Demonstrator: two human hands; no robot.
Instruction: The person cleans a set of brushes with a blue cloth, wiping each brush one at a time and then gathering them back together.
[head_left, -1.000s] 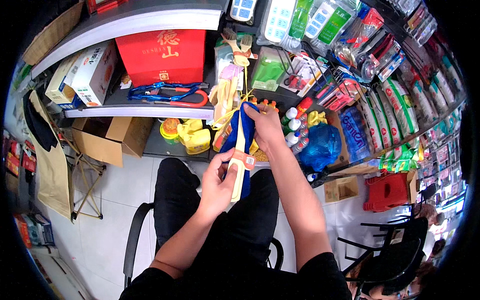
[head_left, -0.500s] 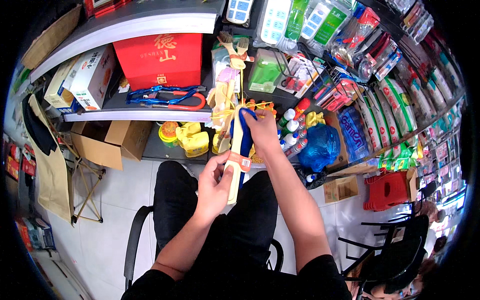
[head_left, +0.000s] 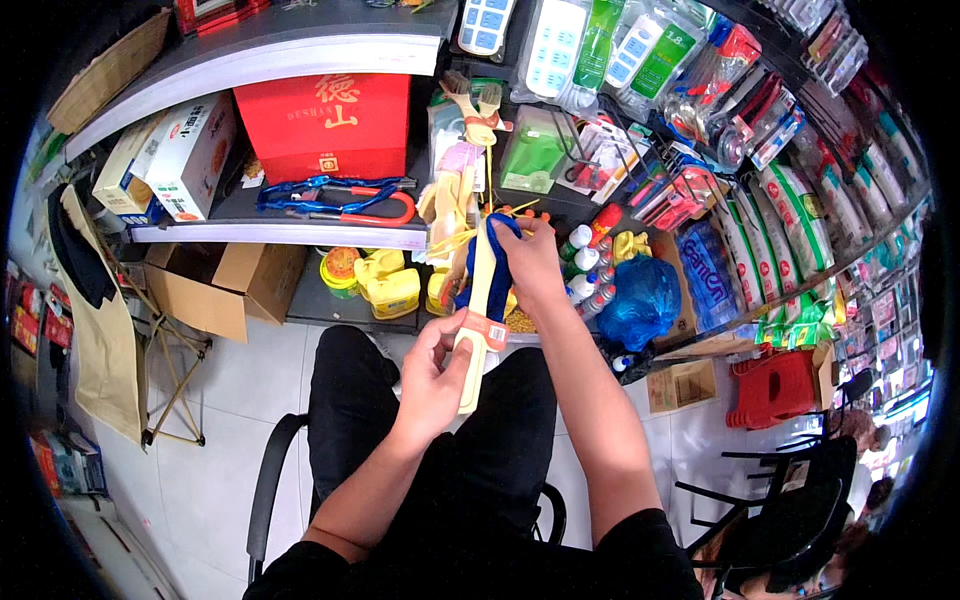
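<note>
Upright in front of me is a long, pale wooden-looking handle (head_left: 482, 272) with an orange-and-white label (head_left: 485, 329) wrapped round its lower part. Whether it has bristles does not show. My left hand (head_left: 430, 378) is closed round its lower end, thumb near the label. Higher up, my right hand (head_left: 530, 258) pinches a dark blue cloth (head_left: 502, 284) against the handle's right side. Yellow string (head_left: 458, 241) lies about the handle's top. Beyond it hang paintbrushes (head_left: 476, 105), bristles up, over a bunch of pale gloves or similar pieces (head_left: 452, 185).
Right of my hands stand several bottles (head_left: 583, 262) and a blue plastic bag (head_left: 641, 298). Yellow jugs (head_left: 388, 285) and an open carton (head_left: 222, 285) sit to the left. A shelf edge (head_left: 275, 235) carries a red box (head_left: 325, 125). A chair arm (head_left: 268, 490) is beside me.
The handle and my left hand have shifted slightly right. My right hand has moved a little, and the blue cloth is bunched differently beside the handle.
</note>
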